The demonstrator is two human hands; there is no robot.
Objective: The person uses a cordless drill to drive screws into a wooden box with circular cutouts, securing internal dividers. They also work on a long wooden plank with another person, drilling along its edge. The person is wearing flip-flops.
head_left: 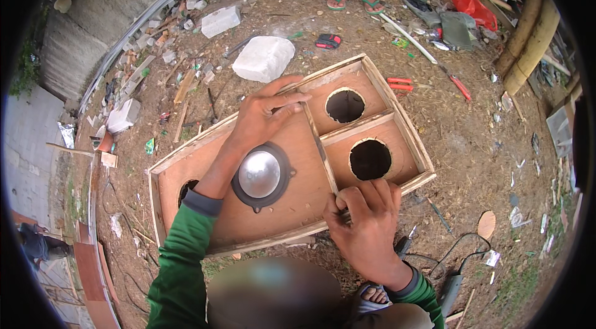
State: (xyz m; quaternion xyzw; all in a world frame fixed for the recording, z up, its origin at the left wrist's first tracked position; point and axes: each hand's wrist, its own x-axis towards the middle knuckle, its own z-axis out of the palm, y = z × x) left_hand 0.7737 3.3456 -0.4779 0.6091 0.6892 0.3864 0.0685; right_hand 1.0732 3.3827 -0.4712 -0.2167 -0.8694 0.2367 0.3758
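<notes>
A shallow wooden box [282, 229] with round cut-outs, like a speaker cabinet, lies tilted across the middle. A long divider [320, 149] crosses it, and a short one [357, 128] parts the two right-hand compartments. In the large left compartment sits a dark round ring with a silver dome [259, 173], which looks like a speaker. My left hand [268, 108] grips the far rim by the long divider's end, its fingers fairly straight. At that divider's near end, my right hand [366, 223] is closed with curled fingers; its fingertips are partly hidden.
White blocks [264, 59] and a red-black battery pack [328, 41] lie beyond the box. Red-handled pliers [400, 84] are to its right. A corded tool [451, 292] lies near right. Another person's sandalled feet [371, 4] stand at the far side. Bamboo posts [532, 43] rise at right.
</notes>
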